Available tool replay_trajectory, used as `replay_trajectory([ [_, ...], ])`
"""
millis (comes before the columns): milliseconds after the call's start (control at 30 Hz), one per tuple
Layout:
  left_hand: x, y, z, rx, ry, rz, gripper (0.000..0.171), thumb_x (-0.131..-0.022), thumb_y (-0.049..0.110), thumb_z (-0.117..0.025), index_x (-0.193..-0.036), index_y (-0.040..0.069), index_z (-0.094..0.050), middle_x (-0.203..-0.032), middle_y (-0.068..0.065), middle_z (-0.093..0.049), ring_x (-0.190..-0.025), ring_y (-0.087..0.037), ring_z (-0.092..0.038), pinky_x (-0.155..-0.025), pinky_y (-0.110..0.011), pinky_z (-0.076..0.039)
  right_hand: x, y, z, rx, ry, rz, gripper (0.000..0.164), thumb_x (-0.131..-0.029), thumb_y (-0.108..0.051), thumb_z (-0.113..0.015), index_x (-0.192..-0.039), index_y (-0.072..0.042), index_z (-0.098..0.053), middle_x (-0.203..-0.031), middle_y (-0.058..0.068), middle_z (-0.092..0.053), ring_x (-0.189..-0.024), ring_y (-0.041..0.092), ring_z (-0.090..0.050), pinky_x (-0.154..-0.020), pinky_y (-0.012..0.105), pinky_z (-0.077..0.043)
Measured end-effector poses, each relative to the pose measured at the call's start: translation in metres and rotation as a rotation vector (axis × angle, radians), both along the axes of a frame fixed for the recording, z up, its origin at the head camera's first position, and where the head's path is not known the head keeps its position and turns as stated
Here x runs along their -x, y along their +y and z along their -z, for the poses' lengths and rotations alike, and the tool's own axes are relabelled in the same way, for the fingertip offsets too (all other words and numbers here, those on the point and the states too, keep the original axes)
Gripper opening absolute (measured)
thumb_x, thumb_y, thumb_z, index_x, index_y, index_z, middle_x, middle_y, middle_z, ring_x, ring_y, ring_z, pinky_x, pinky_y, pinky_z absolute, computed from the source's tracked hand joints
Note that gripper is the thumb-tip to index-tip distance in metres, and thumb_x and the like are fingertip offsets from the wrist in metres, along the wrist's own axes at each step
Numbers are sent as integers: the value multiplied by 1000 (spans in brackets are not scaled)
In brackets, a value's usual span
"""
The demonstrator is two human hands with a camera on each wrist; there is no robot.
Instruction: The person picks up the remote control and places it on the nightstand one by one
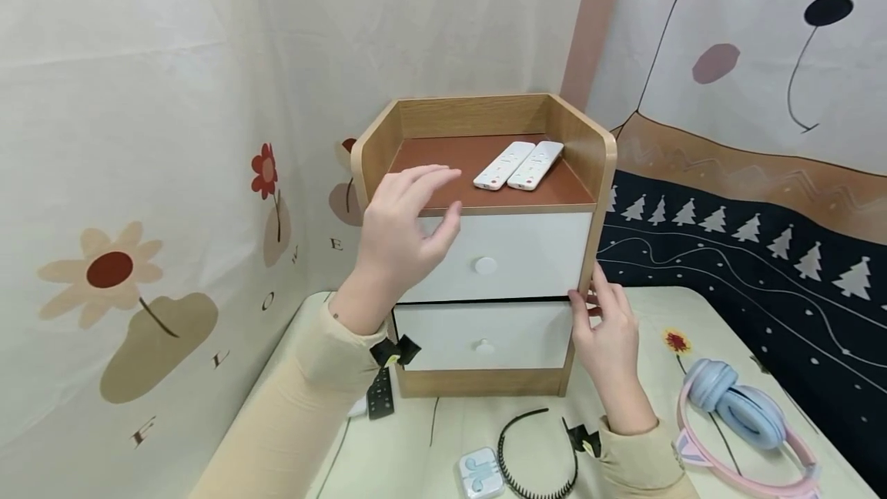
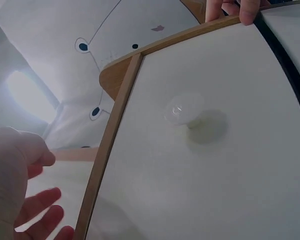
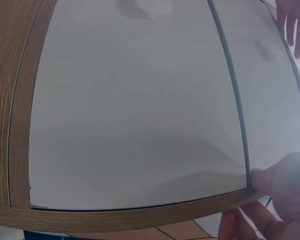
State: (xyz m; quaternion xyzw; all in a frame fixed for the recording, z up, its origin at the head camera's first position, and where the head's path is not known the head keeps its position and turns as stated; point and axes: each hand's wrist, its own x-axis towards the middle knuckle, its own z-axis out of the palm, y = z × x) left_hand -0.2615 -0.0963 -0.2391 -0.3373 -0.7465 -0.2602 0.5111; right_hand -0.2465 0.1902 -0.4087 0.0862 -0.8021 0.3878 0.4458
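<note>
A small wooden cabinet (image 1: 481,383) with two white drawers stands on the table. Its upper drawer (image 1: 533,252) and lower drawer (image 1: 533,333) each have a round white knob, and both sit in the frame. My right hand (image 1: 610,337) grips the cabinet's right side panel, thumb at the front edge by the gap between the drawers and fingers round the outer side. Raised before the upper left of the cabinet, my left hand (image 1: 405,229) holds nothing, its fingers loosely spread. Two white remote controls (image 1: 504,165) lie side by side on the brown top shelf (image 1: 436,156).
In front of the cabinet lie a black toothed headband (image 1: 502,449) and a clear case of earphones (image 1: 480,474). Blue and pink headphones (image 1: 751,416) rest at the right. A black dotted object (image 1: 380,395) shows beside the cabinet's left foot. Printed cloth (image 1: 312,60) hangs behind.
</note>
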Motion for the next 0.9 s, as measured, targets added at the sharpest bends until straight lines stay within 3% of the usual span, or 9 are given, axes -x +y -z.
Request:
replay_trajectory([
  [200, -8, -15, 21, -90, 148, 16, 36, -92, 5, -75, -128, 3, -77, -126, -18, -79, -108, -40, -71, -94, -49, -57, 1, 1, 1, -1, 1, 3, 61, -101, 0, -74, -160, -3, -56, -108, 23, -68, -95, 41, -78, -84, -7, -38],
  [300, -11, -25, 33, -175, 168, 43, 39, -89, 1, -75, -128, 1, -77, -125, -19, -79, -110, -41, -70, -94, -46, -54, 0, 1, 1, -3, 0, 4, 61, -101, 0, -74, -159, -3, -56, -108, 23, -69, -94, 41, -78, -84, -7, -38],
  [467, -14, -48, 55, -321, 165, 46, 37, -90, 1, -72, -127, -1, -75, -122, -22, -77, -103, -40, -67, -95, -29, -52, 1, 1, 0, -8, 2, 5, 61, -101, 0, -74, -160, -3, -56, -107, 23, -69, -94, 41, -78, -84, -7, -38],
  [633, -9, -75, 85, -390, 106, 4, 38, -94, 3, -71, -131, -3, -70, -122, -24, -75, -101, -39, -67, -98, -20, -53, 2, 0, 0, -5, 3, 0, 61, -101, 0, -74, -159, -3, -56, -107, 23, -68, -94, 41, -77, -84, -7, -39],
  [900, 8, -113, 153, -382, -93, -136, 46, -95, 0, -69, -141, -5, -64, -126, -24, -73, -99, -39, -67, -95, -22, -51, 2, 0, 2, -3, -6, -3, 61, -102, 0, -73, -160, -3, -56, -108, 24, -68, -94, 41, -78, -84, -7, -39],
])
